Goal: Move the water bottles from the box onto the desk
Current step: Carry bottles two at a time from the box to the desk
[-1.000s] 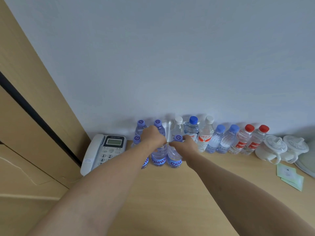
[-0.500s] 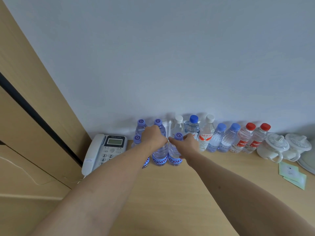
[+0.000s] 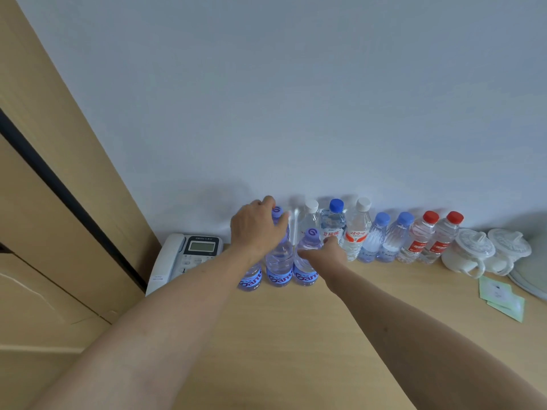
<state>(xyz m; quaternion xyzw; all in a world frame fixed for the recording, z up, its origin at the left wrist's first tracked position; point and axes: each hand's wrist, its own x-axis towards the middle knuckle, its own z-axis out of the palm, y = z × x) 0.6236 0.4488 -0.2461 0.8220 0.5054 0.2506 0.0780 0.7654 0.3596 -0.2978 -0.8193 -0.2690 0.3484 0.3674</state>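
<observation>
Head view looked down on a light wooden desk (image 3: 296,335) set against a pale wall (image 3: 296,99), with both bare forearms reaching toward a cluster of purple-capped water bottles (image 3: 279,270) standing upright near the wall. The left hand (image 3: 256,229) lay over the top of that cluster, its fingers curved around the neck of one bottle just under its purple cap (image 3: 277,211), though how firmly they closed could not be told. The right hand (image 3: 324,254) pressed against the shoulder of the front right bottle (image 3: 305,270), its fingers curled onto the clear plastic below the cap; the fingertips were partly hidden behind the bottle. To the right, touching or just beside one another along the wall, stood a row of further bottles (image 3: 381,241): white-capped, blue-capped and two red-capped ones (image 3: 429,238). Beyond them sat two white lidded cups (image 3: 473,253), and some green paper sachets (image 3: 500,294) lay flat on the desk near the right edge. A grey desk telephone (image 3: 189,255) rested left of the bottles, beside a tan wooden panel (image 3: 59,187). No box showed in this view.
</observation>
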